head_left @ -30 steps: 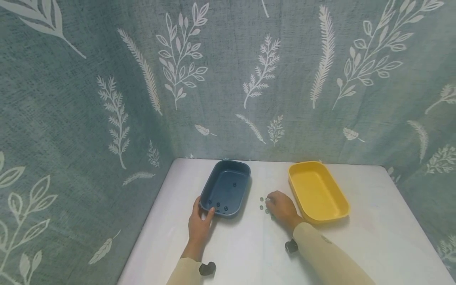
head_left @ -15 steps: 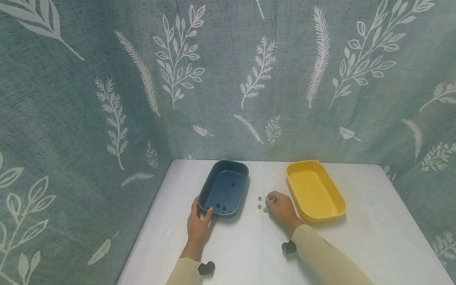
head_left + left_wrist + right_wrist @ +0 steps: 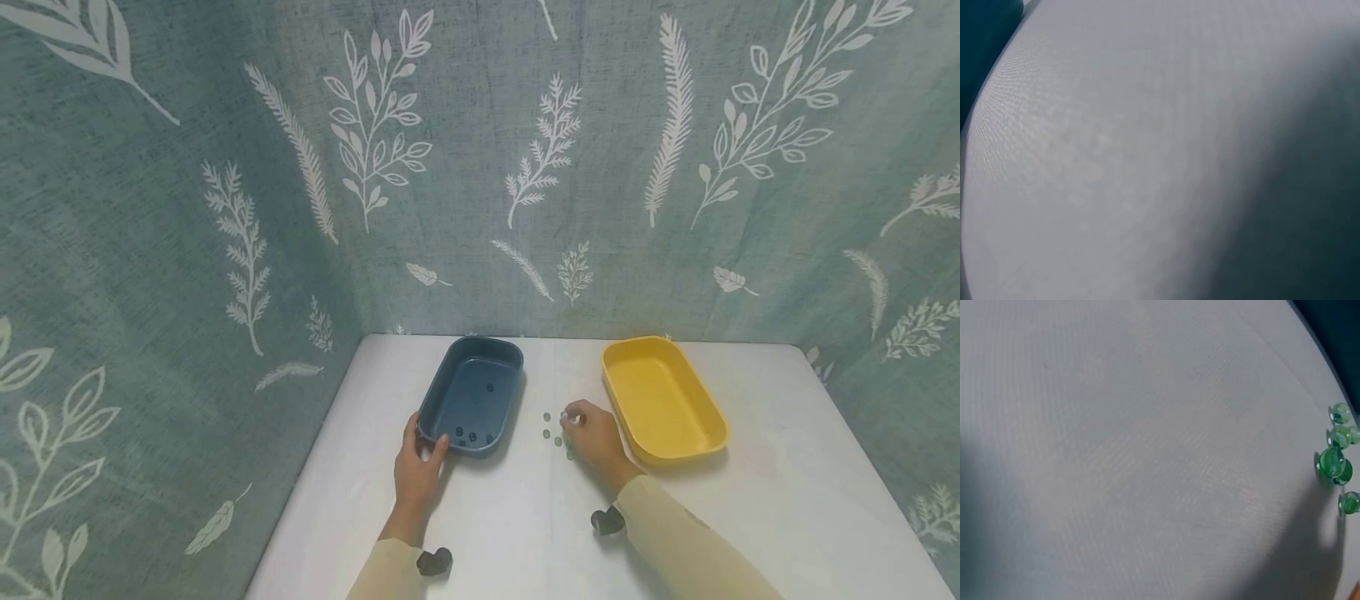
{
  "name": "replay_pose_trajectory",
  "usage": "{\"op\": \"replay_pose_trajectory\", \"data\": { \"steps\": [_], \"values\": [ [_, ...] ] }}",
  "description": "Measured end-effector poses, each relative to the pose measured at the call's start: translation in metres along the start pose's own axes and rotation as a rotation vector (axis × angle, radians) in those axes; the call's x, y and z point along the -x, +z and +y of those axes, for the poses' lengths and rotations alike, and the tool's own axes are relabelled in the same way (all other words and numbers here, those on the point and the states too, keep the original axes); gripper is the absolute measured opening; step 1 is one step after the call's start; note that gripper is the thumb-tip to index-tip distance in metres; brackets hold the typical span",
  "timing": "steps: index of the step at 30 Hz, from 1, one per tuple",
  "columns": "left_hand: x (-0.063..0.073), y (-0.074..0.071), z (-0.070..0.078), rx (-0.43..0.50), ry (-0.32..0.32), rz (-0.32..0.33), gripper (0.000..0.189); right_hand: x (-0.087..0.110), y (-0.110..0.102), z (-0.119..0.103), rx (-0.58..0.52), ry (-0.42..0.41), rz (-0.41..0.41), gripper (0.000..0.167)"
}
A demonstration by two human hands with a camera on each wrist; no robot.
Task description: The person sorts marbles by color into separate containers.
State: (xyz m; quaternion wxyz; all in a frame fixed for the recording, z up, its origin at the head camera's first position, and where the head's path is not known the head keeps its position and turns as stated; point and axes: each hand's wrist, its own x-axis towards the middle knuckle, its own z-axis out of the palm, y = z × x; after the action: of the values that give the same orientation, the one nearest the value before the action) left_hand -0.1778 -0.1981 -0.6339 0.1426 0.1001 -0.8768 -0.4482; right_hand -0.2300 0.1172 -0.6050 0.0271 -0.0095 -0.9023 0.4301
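My left hand (image 3: 417,479) grips the near left corner of a blue tray (image 3: 480,348), thumb at the rim and fingers along the outer side. Several small dark-looking round marbles (image 3: 472,437) lie in that tray, mostly at its near end. My right hand (image 3: 596,433) is low over the table, pinching a small clear marble (image 3: 564,415) at its fingertips. Several green glass marbles (image 3: 547,434) lie on the table beside and under that hand. In the right wrist view, green marbles (image 3: 1332,462) show at the right edge; a bit of fingertip (image 3: 1355,592) shows below them.
A yellow tray (image 3: 663,400) with nothing visible in it stands right of my right hand. The white table (image 3: 510,533) meets leaf-patterned cloth (image 3: 465,167) at the back and sides. A blue tray wall (image 3: 985,44) shows in the left wrist view.
Marbles in the blue tray have rolled along its near end toward the right. My right fingertips have closed around a marble at nearly the same spot. My left hand stays on the tray.
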Motion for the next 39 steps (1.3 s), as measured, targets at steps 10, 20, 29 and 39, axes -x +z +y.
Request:
{"op": "replay_pose_trajectory", "data": {
  "steps": [10,20,29,39],
  "values": [
    [-0.001,0.0,-0.003,-0.011,-0.001,-0.006,0.075,0.003,-0.002,-0.008,-0.034,-0.044,0.009,0.017],
    [0.0,-0.001,-0.005,-0.009,0.012,-0.011,0.075,0.008,0.002,-0.015,-0.103,-0.035,0.014,0.016],
    [-0.001,0.001,-0.005,-0.008,0.014,0.003,0.076,0.009,0.008,-0.025,-0.137,-0.078,0.047,0.011],
    [-0.001,0.001,-0.005,-0.012,0.038,0.015,0.076,0.015,0.017,-0.03,-0.17,-0.128,0.077,0.01]
  ]
}}
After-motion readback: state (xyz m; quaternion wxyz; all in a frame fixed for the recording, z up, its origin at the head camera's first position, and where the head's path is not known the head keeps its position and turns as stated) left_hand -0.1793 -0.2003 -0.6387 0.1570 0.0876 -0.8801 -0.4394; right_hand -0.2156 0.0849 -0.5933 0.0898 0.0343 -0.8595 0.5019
